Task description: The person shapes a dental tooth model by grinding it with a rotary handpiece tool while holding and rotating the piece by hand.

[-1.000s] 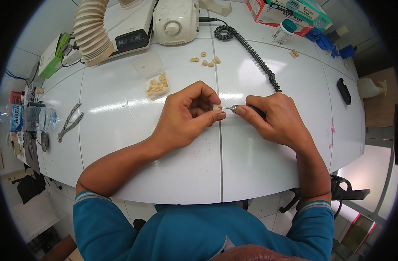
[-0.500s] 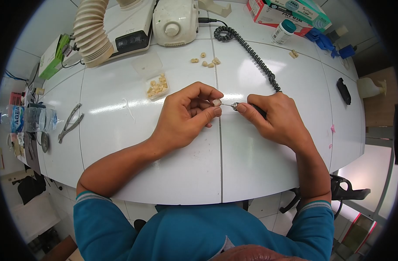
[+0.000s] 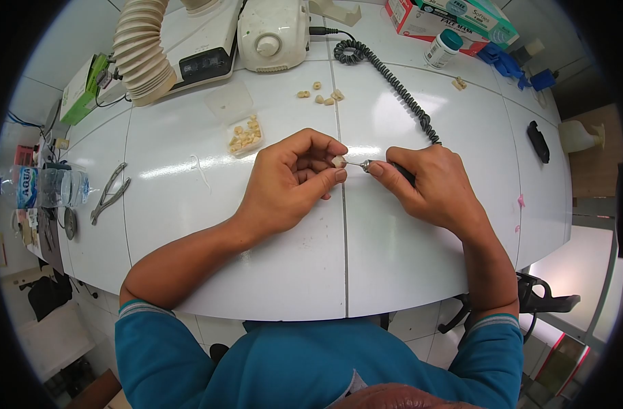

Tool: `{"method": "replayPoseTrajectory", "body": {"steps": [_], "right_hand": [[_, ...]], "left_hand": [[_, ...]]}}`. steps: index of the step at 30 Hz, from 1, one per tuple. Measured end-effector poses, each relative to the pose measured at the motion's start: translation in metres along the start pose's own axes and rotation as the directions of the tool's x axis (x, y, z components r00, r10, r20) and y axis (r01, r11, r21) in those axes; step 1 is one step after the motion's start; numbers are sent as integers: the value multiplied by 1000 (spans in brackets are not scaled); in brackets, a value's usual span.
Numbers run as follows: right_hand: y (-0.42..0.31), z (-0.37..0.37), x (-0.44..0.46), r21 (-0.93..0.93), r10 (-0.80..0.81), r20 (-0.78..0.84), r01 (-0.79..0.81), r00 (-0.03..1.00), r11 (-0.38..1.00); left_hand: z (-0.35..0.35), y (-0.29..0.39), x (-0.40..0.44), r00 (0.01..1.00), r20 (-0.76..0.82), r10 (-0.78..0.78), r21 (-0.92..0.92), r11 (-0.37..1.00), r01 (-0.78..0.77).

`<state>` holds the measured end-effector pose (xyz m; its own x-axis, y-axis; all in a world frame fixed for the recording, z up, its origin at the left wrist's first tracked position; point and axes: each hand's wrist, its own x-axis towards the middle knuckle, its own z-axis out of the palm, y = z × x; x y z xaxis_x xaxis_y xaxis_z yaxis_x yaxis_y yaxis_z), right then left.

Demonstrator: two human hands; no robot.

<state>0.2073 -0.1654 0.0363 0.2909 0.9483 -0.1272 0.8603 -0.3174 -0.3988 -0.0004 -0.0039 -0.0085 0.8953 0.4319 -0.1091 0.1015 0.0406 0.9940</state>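
Observation:
Pinched between the thumb and forefinger of my left hand (image 3: 294,178) is a small whitish dental crown (image 3: 339,161). My right hand (image 3: 431,180) wraps round a dark rotary handpiece (image 3: 401,173), its thin metal bur pointing left at the crown. The bur's tip meets the crown or sits very close to it; I cannot tell which. A coiled black cord (image 3: 400,92) runs from behind my right hand up to a cream control unit (image 3: 274,37). Beyond my left hand stands an open clear box (image 3: 258,144) of yellowish tooth-like pieces (image 3: 245,135).
More loose tooth-like pieces (image 3: 328,101) lie at the back middle. Metal pliers (image 3: 109,194) and a water bottle (image 3: 63,186) are at the left. A ribbed hose (image 3: 142,51) hangs at the back left. A white jar (image 3: 442,49) and mask boxes (image 3: 454,24) stand at the back right.
Almost nothing differs. Both hands keep their hold, and the crown and bur stay at nearly the same spot; the view has shifted very slightly.

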Motion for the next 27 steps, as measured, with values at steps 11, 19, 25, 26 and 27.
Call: {"method": "replayPoseTrajectory", "body": {"steps": [11, 19, 25, 26, 27], "right_hand": [[-1, -1, 0, -7, 0, 7, 0, 1000, 1000], [-2, -1, 0, -7, 2, -1, -2, 1000, 1000], [-3, -1, 0, -10, -3, -4, 2, 1000, 1000], [-3, -1, -1, -15, -5, -7, 5, 1000, 1000], [-3, 0, -1, -20, -7, -10, 7, 1000, 1000]], "left_hand": [[0, -2, 1, 1000, 1, 9, -8, 1000, -9], [0, -3, 1, 1000, 2, 24, -5, 1000, -24], [0, -1, 0, 1000, -3, 12, -10, 1000, -12], [0, -1, 0, 1000, -4, 10, -10, 1000, -10], [0, -1, 0, 1000, -5, 8, -9, 1000, -8]]}}
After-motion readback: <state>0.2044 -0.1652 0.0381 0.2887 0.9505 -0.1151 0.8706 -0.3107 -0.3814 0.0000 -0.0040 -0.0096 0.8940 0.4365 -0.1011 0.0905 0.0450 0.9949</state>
